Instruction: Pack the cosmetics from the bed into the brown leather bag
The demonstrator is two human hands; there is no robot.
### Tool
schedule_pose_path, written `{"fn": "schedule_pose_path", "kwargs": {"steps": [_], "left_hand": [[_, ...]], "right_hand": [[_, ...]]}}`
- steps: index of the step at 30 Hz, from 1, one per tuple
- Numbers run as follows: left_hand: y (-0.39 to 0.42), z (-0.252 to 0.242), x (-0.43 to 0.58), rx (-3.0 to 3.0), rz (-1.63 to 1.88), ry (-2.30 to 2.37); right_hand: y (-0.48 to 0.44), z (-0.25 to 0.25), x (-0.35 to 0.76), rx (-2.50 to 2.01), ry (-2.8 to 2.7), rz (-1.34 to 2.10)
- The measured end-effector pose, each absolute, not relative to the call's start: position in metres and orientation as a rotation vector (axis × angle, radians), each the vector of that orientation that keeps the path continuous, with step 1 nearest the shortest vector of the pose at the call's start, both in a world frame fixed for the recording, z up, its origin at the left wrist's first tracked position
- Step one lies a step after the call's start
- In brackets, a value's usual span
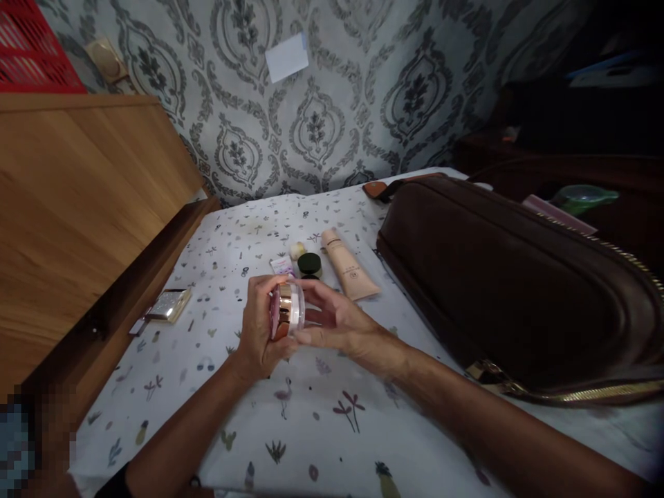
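A round cosmetic jar (287, 311) with a shiny rose-gold band and a clear side is held on its side above the patterned cloth. My left hand (259, 325) wraps round its pink and gold end. The fingers and thumb of my right hand (337, 321) grip the clear end. Just beyond my hands lie a dark-lidded small jar (310, 264), a small white and purple tube (282, 265) and a tiny yellowish item (297, 250). A beige tube (348, 266) rests to their right.
A large dark brown bag (498, 277) with a gold zipper fills the right side. A compact case (169, 305) lies at the cloth's left edge. A wooden panel (93, 207) stands at the left, with a red basket (36, 52) above. Patterned wallpaper covers the wall behind.
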State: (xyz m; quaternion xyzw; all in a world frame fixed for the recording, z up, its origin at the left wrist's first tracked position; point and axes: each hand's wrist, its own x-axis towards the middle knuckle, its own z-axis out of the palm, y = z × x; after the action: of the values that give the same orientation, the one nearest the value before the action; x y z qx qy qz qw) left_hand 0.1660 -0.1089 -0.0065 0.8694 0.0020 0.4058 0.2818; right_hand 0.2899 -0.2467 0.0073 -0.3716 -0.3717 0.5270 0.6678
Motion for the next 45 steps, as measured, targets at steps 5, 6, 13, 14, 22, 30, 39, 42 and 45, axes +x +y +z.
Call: {"fn": "schedule_pose_path", "kwargs": {"steps": [5, 6, 13, 14, 22, 30, 39, 42, 45], "left_hand": [[-0.108, -0.008, 0.165, 2.326, 1.073, 0.013], [-0.108, -0.008, 0.165, 2.332, 1.069, 0.016], [-0.106, -0.006, 0.164, 2.359, 1.074, -0.024], [-0.106, -0.006, 0.165, 2.371, 1.081, -0.044], [-0.107, 0.001, 0.165, 2.499, 1.099, -0.146], [-0.11, 0.0, 0.166, 2.378, 0.996, -0.243], [-0.111, -0.003, 0.167, 2.298, 1.003, -0.23], [-0.113, -0.003, 0.167, 2.293, 0.988, -0.21], [-0.116, -0.003, 0.166, 2.267, 0.981, -0.165]], "right_hand": [[-0.246, 0.006, 0.29, -0.837, -0.861, 1.164], [-0.245, 0.004, 0.289, -0.839, -0.858, 1.159], [-0.244, 0.001, 0.287, -0.874, -0.845, 1.123], [-0.244, 0.001, 0.286, -0.874, -0.832, 1.133], [-0.239, -0.007, 0.284, -0.737, -0.704, 1.332], [-0.237, -0.012, 0.285, -0.681, -0.607, 1.529], [-0.239, -0.005, 0.281, -0.689, -0.608, 1.399], [-0.24, -0.006, 0.281, -0.708, -0.582, 1.417], [-0.24, -0.009, 0.281, -0.724, -0.559, 1.43]]}}
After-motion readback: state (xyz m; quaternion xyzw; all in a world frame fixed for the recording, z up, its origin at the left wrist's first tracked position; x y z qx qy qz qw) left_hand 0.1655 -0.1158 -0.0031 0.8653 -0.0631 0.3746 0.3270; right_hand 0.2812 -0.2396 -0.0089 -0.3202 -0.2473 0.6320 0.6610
